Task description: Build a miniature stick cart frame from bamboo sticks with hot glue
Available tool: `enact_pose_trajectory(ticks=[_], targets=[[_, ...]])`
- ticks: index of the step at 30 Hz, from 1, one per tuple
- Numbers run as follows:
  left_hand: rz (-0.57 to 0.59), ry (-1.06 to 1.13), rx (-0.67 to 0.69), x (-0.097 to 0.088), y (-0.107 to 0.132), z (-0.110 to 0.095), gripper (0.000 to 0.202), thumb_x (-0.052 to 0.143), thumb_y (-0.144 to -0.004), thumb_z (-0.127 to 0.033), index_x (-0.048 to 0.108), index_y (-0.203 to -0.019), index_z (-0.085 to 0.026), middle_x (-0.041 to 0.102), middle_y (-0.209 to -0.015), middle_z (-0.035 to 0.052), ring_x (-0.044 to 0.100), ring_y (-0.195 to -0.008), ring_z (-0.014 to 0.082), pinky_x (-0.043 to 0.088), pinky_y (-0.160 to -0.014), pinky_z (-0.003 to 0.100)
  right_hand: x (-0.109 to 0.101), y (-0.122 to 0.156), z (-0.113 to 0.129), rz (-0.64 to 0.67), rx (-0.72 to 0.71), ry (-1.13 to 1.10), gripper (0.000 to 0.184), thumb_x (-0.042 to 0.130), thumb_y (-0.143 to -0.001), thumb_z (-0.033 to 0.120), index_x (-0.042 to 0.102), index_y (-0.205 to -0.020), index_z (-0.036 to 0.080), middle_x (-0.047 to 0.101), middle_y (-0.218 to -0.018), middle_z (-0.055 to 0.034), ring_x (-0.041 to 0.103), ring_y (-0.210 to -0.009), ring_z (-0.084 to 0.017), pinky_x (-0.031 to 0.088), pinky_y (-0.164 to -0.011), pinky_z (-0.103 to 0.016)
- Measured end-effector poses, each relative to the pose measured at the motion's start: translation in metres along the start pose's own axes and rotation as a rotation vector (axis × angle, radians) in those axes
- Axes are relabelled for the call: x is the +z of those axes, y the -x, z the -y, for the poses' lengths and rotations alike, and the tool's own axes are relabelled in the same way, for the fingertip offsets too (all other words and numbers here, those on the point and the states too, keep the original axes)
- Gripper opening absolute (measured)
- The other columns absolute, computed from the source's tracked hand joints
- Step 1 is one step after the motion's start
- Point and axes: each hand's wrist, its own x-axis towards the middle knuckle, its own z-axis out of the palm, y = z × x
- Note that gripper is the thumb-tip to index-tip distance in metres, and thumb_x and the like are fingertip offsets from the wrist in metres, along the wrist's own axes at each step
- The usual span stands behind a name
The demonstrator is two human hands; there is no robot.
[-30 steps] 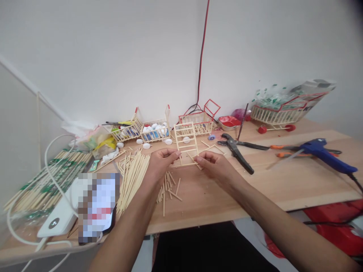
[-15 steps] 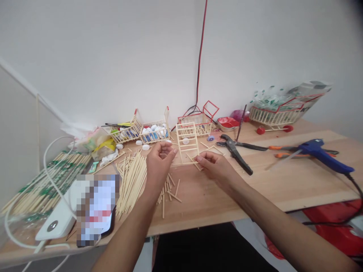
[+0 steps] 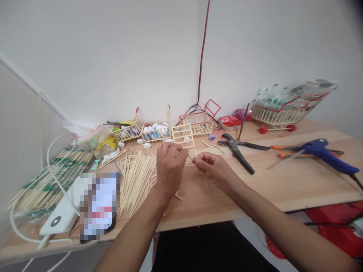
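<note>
A small ladder-like frame of thin bamboo sticks (image 3: 187, 140) stands tilted over the wooden table (image 3: 255, 189), just beyond both hands. My left hand (image 3: 170, 166) has its back to the camera, fingers curled round the frame's lower left part. My right hand (image 3: 212, 168) pinches the frame's bottom rail at its lower right corner. A flat rectangle of sticks (image 3: 212, 150) lies on the table right of the frame. A loose pile of bamboo sticks (image 3: 136, 177) lies left of my left hand.
Black pliers (image 3: 236, 151) and a blue glue gun (image 3: 329, 155) lie to the right. Stick-built carts (image 3: 283, 111) and baskets (image 3: 154, 130) line the wall. At the left are packed skewers (image 3: 48, 177), a white charger with cable (image 3: 61, 217) and a phone (image 3: 98, 206).
My left hand has turned over and shifted right, now covering the frame's lower left. The frame has tipped lower and away from me. My right hand has kept its pinch.
</note>
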Motion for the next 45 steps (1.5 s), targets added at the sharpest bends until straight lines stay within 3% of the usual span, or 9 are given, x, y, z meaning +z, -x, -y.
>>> enact_pose_trajectory(ticks=[11,29,33,36,39,42,45], targets=[[0.035,-0.047,0.001,0.001,0.003,0.0,0.01,0.057,-0.089,-0.018,0.066,-0.087,-0.022,0.069,-0.089,0.0054,0.049,-0.093,0.0243,0.031,-0.076,0.04,-0.001,-0.001,0.0,0.019,-0.009,0.017,0.035,0.064,-0.08,0.052,0.055,-0.072,0.019,0.047,-0.061,0.0033,0.041,-0.056,-0.01,0.031,-0.055,-0.025],[0.046,-0.058,-0.007,0.003,0.003,0.0,0.009,0.059,-0.088,-0.019,0.067,-0.085,-0.02,0.069,-0.086,0.0044,0.05,-0.088,0.0234,0.033,-0.077,0.039,0.002,0.0,0.002,0.026,0.014,-0.053,0.033,0.066,-0.079,0.047,0.053,-0.068,0.019,0.049,-0.059,0.0039,0.043,-0.055,-0.009,0.033,-0.055,-0.025],[-0.009,0.012,-0.047,0.001,0.001,-0.001,0.01,0.058,-0.089,-0.02,0.068,-0.09,-0.019,0.07,-0.089,0.0053,0.052,-0.089,0.0226,0.037,-0.08,0.038,0.002,-0.001,0.001,-0.018,0.02,-0.071,0.033,0.068,-0.077,0.047,0.055,-0.069,0.018,0.049,-0.059,0.0043,0.043,-0.055,-0.009,0.033,-0.054,-0.024],[-0.105,0.145,-0.142,-0.003,-0.002,0.002,0.014,0.055,-0.09,-0.018,0.069,-0.094,-0.018,0.071,-0.09,0.0059,0.055,-0.09,0.0205,0.041,-0.085,0.036,0.001,-0.002,-0.002,-0.057,0.023,-0.087,0.033,0.068,-0.078,0.048,0.056,-0.071,0.018,0.05,-0.06,0.0039,0.044,-0.055,-0.009,0.031,-0.052,-0.023],[-0.131,0.284,-0.37,-0.006,-0.003,0.007,0.013,0.057,-0.088,-0.021,0.069,-0.092,-0.018,0.071,-0.089,0.0051,0.059,-0.089,0.0189,0.043,-0.083,0.033,-0.001,-0.002,-0.005,-0.089,0.056,-0.095,0.033,0.066,-0.078,0.05,0.057,-0.075,0.019,0.051,-0.06,0.0041,0.042,-0.053,-0.009,0.026,-0.048,-0.023],[-0.018,0.527,-0.7,-0.003,-0.002,0.014,0.016,0.061,-0.084,-0.029,0.071,-0.088,-0.017,0.071,-0.087,0.0044,0.061,-0.081,0.0177,0.044,-0.073,0.029,-0.003,-0.003,-0.006,-0.129,0.037,-0.089,0.032,0.066,-0.079,0.049,0.058,-0.077,0.018,0.051,-0.06,0.004,0.042,-0.054,-0.009,0.029,-0.051,-0.023],[0.132,0.873,-0.908,0.003,0.0,0.018,0.023,0.067,-0.078,-0.037,0.073,-0.084,-0.016,0.073,-0.084,0.0047,0.063,-0.08,0.0176,0.045,-0.075,0.028,-0.006,-0.005,-0.008,-0.158,-0.021,-0.076,0.031,0.065,-0.081,0.047,0.058,-0.074,0.018,0.052,-0.06,0.0034,0.046,-0.059,-0.01,0.034,-0.058,-0.024]])
